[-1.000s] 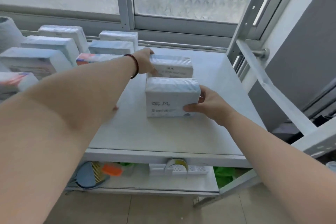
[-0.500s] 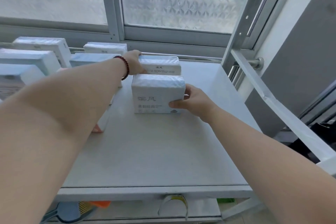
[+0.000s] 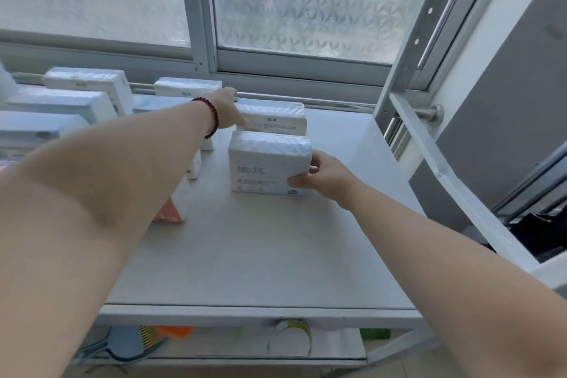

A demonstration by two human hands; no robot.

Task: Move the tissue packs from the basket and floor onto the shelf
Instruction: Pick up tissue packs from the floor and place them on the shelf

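Head view, shelf top under a frosted window.

Front tissue pack (image 3: 269, 164): stands upright on the shelf (image 3: 260, 255), printed face toward the camera, roughly mid-depth and slightly right of centre. Right hand (image 3: 325, 179) grips its right end, thumb on the near face at the lower right corner, fingers curled behind.

Rear tissue pack (image 3: 273, 118): upright directly behind the front one, the two close or touching; cannot tell which. Left hand (image 3: 228, 109) holds its left end, thumb down the near face; fingers go over the top and are mostly hidden. A dark beaded bracelet (image 3: 211, 116) sits on that wrist.

Left side: several more packs (image 3: 86, 83) stand in rows from the far rail toward the near left, partly hidden by the left forearm. One pack with an orange-red end (image 3: 170, 213) shows just under the forearm.

Edges and room: bare shelf surface runs from the front pack to the near edge, and a strip is open to the right of both held packs up to the right edge. A metal rail (image 3: 337, 104) bounds the far edge. An upright post (image 3: 408, 49) and a diagonal brace (image 3: 460, 193) stand at the right side.

Lower tier, near edge: blue, orange and green items, too blurred to identify.
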